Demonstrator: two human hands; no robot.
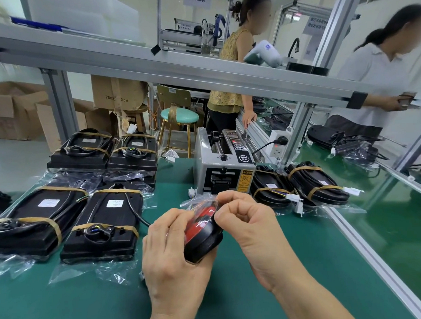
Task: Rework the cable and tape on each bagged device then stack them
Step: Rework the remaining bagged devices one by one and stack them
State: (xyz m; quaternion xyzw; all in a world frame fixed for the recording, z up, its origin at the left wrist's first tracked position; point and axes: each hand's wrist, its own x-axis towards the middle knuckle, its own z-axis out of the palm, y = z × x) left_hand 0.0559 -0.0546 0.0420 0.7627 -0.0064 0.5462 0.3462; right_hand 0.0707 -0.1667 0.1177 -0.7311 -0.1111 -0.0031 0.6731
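Holding a black round-edged device with a red lens inside a clear plastic bag [203, 234], both hands work just above the green table [293, 264] at frame centre. Left hand [171, 255] wraps its fingers around the device's lower left side, palm under the housing. Right hand [246, 220] has its fingers curled, thumb and forefinger pinching the crinkled bag film at the device's upper edge.

At 9 o'clock from the hands: two flat black bagged devices bound with brown tape bands [103, 224], white labels up, black cables coiled on top. At 11 o'clock, further back: two more taped black devices stacked in pairs [103, 152]. At 12 o'clock: grey automatic tape dispenser with a yellow caution label [225, 163], just behind the held device. At 2 o'clock: two oval black taped devices with white connectors [300, 186], lying side by side against the dispenser.

Beyond the aluminium frame rail [200, 70]: two people standing at another line, a teal-cushioned stool [180, 116], cardboard boxes [12, 107] at 10 o'clock.
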